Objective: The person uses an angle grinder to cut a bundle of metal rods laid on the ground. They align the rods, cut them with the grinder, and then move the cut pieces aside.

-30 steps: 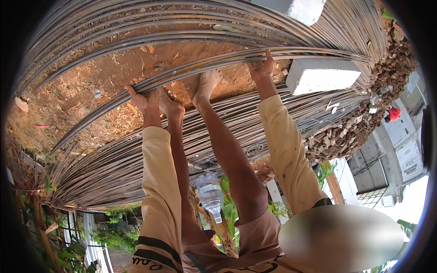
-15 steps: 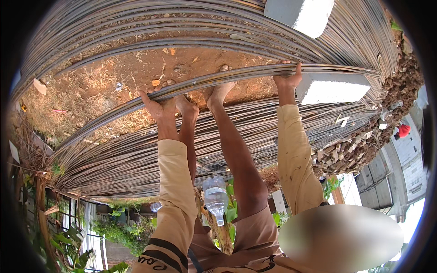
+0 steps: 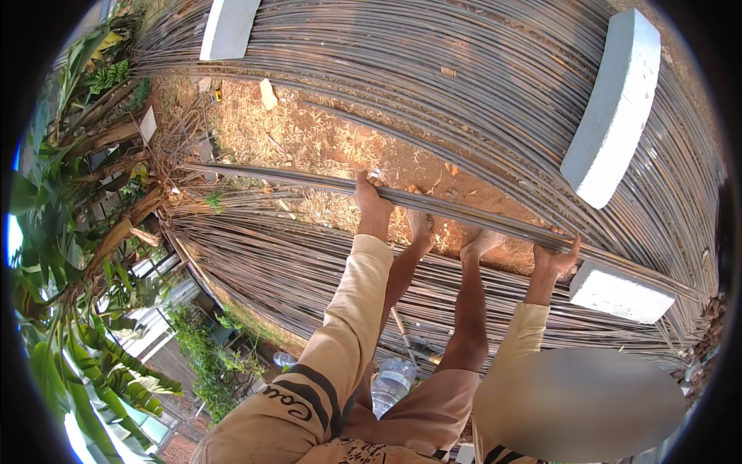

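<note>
A thin bundle of long steel rods (image 3: 464, 212) stretches across in front of me, above the bare soil. My left hand (image 3: 374, 206) is closed round the bundle near its middle, thumb on the far side. Farther right, my right hand (image 3: 552, 261) also grips it from below, fingers curled over the rods. Just beyond that hand, a white block (image 3: 621, 293) sits under the right part of the bundle. My bare feet stand on the soil between the hands, partly hidden by the rods.
Many rods (image 3: 440, 85) lie in a wide layer on the far side, with a long white block (image 3: 617, 108) and another white block (image 3: 230, 29) on them. More rods (image 3: 263, 251) spread on the near side. A plastic bottle (image 3: 393, 380) is near my legs; banana plants (image 3: 77, 301) grow at left.
The view has swung to the left, bringing the plants and the bundle's left end into sight. Both hands keep their hold on the rods.
</note>
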`<state>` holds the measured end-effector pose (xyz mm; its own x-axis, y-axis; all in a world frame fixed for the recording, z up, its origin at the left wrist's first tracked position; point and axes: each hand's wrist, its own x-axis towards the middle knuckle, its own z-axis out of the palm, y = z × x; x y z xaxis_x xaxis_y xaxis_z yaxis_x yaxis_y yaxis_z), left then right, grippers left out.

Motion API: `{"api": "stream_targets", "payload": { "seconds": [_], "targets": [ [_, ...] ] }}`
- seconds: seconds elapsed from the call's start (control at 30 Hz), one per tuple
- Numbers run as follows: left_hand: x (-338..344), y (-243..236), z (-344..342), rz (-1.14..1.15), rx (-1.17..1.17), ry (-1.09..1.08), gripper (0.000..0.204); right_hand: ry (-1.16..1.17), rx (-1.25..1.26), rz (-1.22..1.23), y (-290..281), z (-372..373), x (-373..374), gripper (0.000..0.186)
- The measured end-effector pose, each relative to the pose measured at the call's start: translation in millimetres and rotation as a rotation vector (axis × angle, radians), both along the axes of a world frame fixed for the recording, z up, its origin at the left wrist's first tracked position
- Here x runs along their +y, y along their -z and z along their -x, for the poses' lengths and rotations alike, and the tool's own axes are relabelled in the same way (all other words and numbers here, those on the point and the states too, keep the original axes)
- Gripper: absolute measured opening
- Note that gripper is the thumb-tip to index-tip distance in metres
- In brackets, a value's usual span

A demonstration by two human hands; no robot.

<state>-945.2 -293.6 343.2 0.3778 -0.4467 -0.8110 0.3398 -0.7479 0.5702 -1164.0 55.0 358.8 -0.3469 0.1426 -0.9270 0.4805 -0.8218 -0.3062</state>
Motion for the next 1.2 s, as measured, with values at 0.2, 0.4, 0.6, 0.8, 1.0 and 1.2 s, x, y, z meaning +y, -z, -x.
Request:
{"api": "stream_targets", "payload": {
  "seconds": [0.2, 0.4, 0.6, 0.8, 1.0, 1.2],
  "targets": [
    [-91.8, -50.4, 2.2, -0.01, -0.007, 0.106, 0.029, 0.017, -0.075, -0.141, -84.8, -12.1, -93.6, 0.033],
    [-216.4, -75.3, 16.3, -0.038, 0.088, 0.139, 0.029, 0.007, 0.116, 0.068, -102.1, -22.2, -171.5, 0.037],
    [-351.4, -59.3, 58.1, -0.013, 0.125, 0.104, 0.026, 0.053, 0.057, 0.04, -120.4, 15.3, -292.5, 0.042],
    [-439.7, -44.0, 131.2, -0.085, 0.206, 0.214, 0.035, 0.069, 0.037, 0.051, -101.5, 70.9, -373.2, 0.036],
    [-483.4, -25.7, 206.7, -0.054, 0.07, 0.177, 0.025, 0.096, -0.023, 0.043, -51.9, 127.9, -414.1, 0.035],
    [-501.5, 10.5, 231.6, -0.184, -0.047, 0.235, 0.028, 0.149, -0.139, 0.018, 17.8, 178.5, -424.5, 0.035]
  ]
}}
